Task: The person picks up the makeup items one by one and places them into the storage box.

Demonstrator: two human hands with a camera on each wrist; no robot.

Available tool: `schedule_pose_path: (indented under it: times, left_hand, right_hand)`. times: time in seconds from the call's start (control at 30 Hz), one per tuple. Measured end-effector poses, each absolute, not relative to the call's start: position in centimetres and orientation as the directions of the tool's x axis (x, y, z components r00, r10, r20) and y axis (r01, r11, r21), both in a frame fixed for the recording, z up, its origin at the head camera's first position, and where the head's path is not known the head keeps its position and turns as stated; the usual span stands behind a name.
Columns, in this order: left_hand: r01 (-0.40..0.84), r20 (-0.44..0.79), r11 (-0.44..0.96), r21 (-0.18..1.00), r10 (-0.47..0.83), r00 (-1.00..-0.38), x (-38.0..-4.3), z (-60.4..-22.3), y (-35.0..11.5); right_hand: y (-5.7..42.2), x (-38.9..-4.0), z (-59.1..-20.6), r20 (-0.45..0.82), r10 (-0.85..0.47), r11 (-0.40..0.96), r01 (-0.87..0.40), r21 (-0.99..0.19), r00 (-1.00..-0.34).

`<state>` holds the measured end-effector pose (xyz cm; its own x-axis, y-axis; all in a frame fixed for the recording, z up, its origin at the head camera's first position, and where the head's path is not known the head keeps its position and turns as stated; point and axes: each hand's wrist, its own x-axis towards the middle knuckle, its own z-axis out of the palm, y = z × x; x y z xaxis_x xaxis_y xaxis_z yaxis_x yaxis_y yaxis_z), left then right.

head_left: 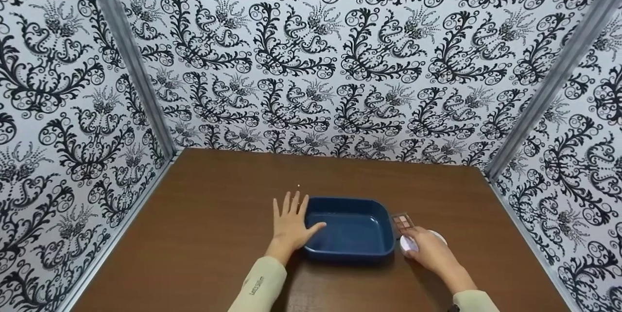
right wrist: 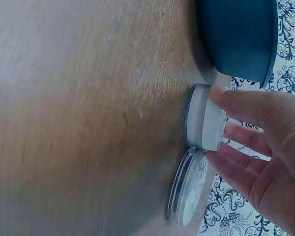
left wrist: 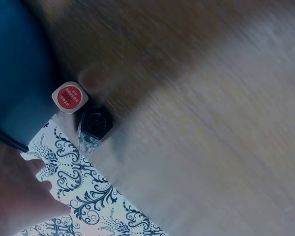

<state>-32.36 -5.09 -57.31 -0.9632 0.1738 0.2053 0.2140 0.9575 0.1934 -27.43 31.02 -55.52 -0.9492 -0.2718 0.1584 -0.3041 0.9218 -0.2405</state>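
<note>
My left hand (head_left: pixel 290 227) rests at the left rim of a blue rectangular basin (head_left: pixel 350 255), its fingers straight and spread, the thumb over the inside. In the left wrist view part of this hand (left wrist: pixel 19 196) shows at the lower left. Close to the basin wall there stand a lipstick-like tube with a red round label (left wrist: pixel 70 97) and a small black-capped bottle (left wrist: pixel 96 123). On the basin's right side, my right hand (head_left: pixel 432 250) grips a round white-lidded jar (right wrist: pixel 212 123) between thumb and fingers. A flat round clear-edged case (right wrist: pixel 189 189) sits right against that jar.
An eyeshadow palette (head_left: pixel 402 220) lies between the basin's right wall and my right hand, partly covered by the fingers. The brown wooden table (head_left: pixel 218 205) meets patterned black-and-white walls (head_left: pixel 301 59) at the back and both sides.
</note>
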Motion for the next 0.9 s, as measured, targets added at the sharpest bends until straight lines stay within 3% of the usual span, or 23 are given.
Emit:
schedule_pose_path:
  times: [0.63,0.9]
  left_hand:
    - [0.219,0.204,0.957,0.192,0.18,-0.962,-32.4,-57.4,-5.2]
    - [0.212,0.185,0.961,0.178,0.179,-0.966,-32.3,-56.9,-5.1]
  right_hand:
    - [29.5,-29.3,-50.4,0.255,-0.278,0.896,-0.346,-0.278,-0.926]
    - [28.6,-30.2,-48.8,0.286,-0.328,0.887,-0.398,-0.235,-0.9]
